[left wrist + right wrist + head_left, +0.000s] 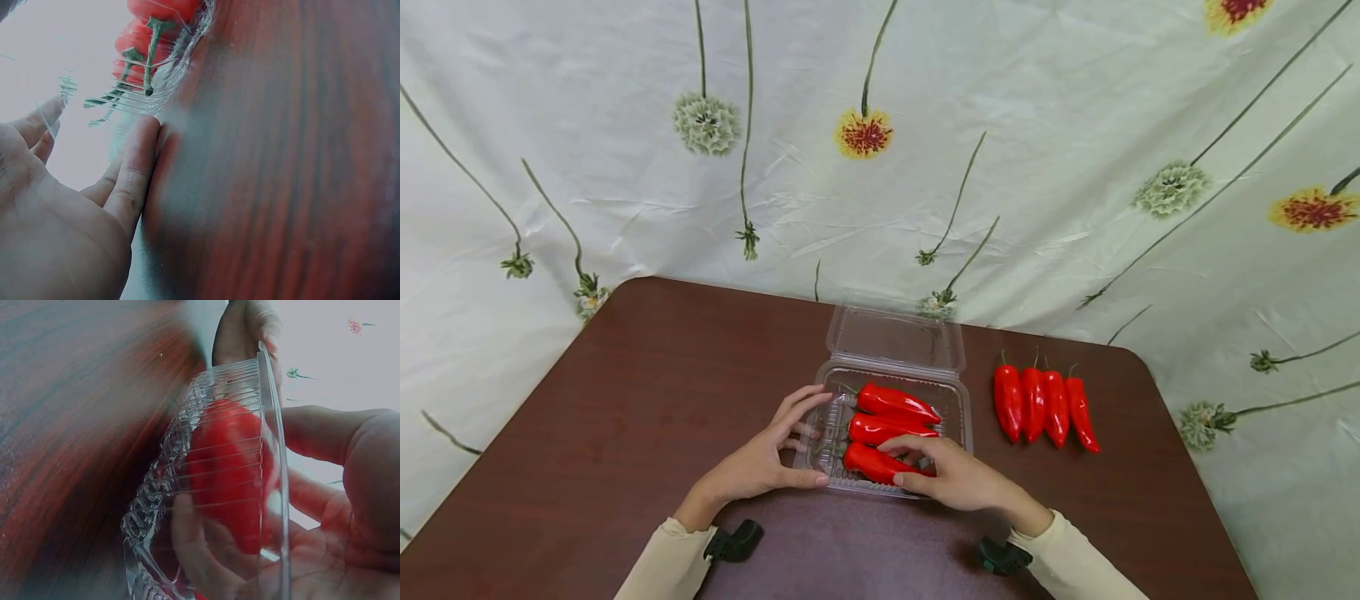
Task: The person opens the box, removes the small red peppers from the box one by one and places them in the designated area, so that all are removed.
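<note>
Nearest pepper pinched by the right hand, tip end, inside the clear tray

The near pepper (868,461) lies in the clear plastic tray (966,417), along its front wall, with its long axis running left to right across the person's front. Its stem is pointed to the left and its tapered end is covered by the right hand (951,475), which is the nearer of the two. It is pinched there between thumb and curled fingers, the body extending leftward from the grip. Just beyond it, the middle pepper (887,429) and the far pepper (897,402) are laid roughly parallel, stems likewise to the left.

The tray's left side is spanned by the left hand (767,454), its fingers spread, the thumb set by the near corner and the forefinger by the far part of the rim; no pepper is held by it. The hinged lid (895,337) is folded back on the far side.

Four loose peppers (1055,408) are lined up on the table (587,417) to the right, well apart from the right fingertips, their stems turned away from the person.

No brand, label or writing can be read on the tray, lid or black wrist devices (733,542).
</note>
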Demonstrator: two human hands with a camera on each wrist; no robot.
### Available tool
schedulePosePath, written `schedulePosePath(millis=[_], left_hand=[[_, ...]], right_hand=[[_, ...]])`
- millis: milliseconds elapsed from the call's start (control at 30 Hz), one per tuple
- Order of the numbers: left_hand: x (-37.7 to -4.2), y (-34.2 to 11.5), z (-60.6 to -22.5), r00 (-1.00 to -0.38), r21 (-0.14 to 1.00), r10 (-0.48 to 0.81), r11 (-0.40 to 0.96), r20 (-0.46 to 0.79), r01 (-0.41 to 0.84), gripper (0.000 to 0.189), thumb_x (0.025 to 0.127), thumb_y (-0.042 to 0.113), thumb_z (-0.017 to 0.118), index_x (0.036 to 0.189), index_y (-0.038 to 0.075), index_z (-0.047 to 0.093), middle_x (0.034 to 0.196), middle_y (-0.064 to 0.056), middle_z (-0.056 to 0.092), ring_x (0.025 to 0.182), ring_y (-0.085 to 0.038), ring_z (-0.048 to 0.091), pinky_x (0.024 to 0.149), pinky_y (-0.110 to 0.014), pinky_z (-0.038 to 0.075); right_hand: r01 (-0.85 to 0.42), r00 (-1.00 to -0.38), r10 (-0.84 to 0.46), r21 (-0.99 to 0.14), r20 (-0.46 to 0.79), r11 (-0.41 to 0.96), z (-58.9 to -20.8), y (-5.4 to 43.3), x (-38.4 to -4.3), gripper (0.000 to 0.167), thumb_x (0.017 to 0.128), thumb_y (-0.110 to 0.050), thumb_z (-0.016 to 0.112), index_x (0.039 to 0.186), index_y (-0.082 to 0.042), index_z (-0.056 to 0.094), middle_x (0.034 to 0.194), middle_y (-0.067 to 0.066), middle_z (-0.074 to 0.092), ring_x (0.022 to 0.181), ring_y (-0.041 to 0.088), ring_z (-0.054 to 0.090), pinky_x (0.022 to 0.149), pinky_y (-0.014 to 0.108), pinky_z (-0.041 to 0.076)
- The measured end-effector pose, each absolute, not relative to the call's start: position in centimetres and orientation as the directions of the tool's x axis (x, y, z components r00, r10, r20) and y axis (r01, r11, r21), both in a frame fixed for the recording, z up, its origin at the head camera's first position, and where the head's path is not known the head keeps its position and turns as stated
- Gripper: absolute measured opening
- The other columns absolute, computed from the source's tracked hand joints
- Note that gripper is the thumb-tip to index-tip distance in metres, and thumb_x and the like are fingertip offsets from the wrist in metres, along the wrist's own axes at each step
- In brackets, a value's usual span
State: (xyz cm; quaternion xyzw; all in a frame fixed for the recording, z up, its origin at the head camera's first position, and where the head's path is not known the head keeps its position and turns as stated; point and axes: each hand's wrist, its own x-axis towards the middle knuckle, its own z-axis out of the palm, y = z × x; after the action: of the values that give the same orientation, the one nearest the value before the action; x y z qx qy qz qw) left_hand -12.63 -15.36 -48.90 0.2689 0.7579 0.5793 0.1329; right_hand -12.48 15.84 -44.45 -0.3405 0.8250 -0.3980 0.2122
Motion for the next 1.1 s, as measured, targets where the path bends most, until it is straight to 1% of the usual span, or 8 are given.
schedulePosePath(millis=[333,600,767,933,1100], left_hand=[[-12.61,-15.37,-48.84,-0.822,0.946,0.558,0.19,0.116,0.263,0.098,0.082,0.021,0.085,0.159,0.017,0.024,0.164,-0.006,0.008,0.112,-0.028,0.051,0.09,-0.029,0.049],[-12.69,-15.4,-48.81,-0.821,0.942,0.557,0.193,0.124,0.274,0.099,0.081,0.021,0.085,0.159,0.015,0.024,0.164,-0.007,0.009,0.113,-0.028,0.051,0.091,-0.028,0.049],[-12.67,-15.43,-48.87,-0.823,0.942,0.554,0.195,0.125,0.274,0.1,0.08,0.022,0.086,0.159,0.016,0.024,0.164,-0.006,0.009,0.113,-0.029,0.05,0.09,-0.028,0.049],[-12.66,-15.43,-48.95,-0.82,0.944,0.558,0.187,0.125,0.271,0.1,0.081,0.021,0.085,0.159,0.017,0.024,0.165,-0.006,0.007,0.113,-0.031,0.049,0.09,-0.028,0.049],[-12.68,-15.42,-48.95,-0.817,0.944,0.562,0.182,0.131,0.276,0.099,0.081,0.021,0.085,0.159,0.017,0.024,0.165,-0.006,0.007,0.113,-0.031,0.049,0.09,-0.029,0.049]], right_hand=[[-0.41,-0.678,-0.734,-0.809,-0.037,0.42,-44.43,15.87,-12.46,0.04,0.097,-0.017,0.067,0.135,-0.009,0.058,0.128,0.007,0.066,0.104,0.015,0.063,0.091,0.031,0.053],[-0.396,-0.711,-0.703,-0.817,-0.017,0.42,-44.62,16.08,-12.34,0.039,0.098,-0.019,0.066,0.136,-0.012,0.057,0.126,0.007,0.066,0.104,0.017,0.063,0.089,0.03,0.053],[-0.384,-0.734,-0.679,-0.822,-0.006,0.421,-44.35,16.09,-12.31,0.04,0.099,-0.019,0.064,0.137,-0.013,0.055,0.126,0.006,0.065,0.108,0.02,0.063,0.093,0.033,0.052],[-0.334,-0.762,-0.646,-0.832,-0.039,0.443,-44.0,16.2,-12.33,0.044,0.099,-0.019,0.064,0.141,-0.017,0.051,0.129,0.002,0.062,0.117,0.02,0.059,0.097,0.033,0.05],[-0.307,-0.772,-0.635,-0.857,-0.03,0.413,-43.84,16.49,-12.41,0.048,0.1,-0.018,0.062,0.145,-0.013,0.047,0.138,0.008,0.056,0.119,0.028,0.059,0.099,0.035,0.05]])
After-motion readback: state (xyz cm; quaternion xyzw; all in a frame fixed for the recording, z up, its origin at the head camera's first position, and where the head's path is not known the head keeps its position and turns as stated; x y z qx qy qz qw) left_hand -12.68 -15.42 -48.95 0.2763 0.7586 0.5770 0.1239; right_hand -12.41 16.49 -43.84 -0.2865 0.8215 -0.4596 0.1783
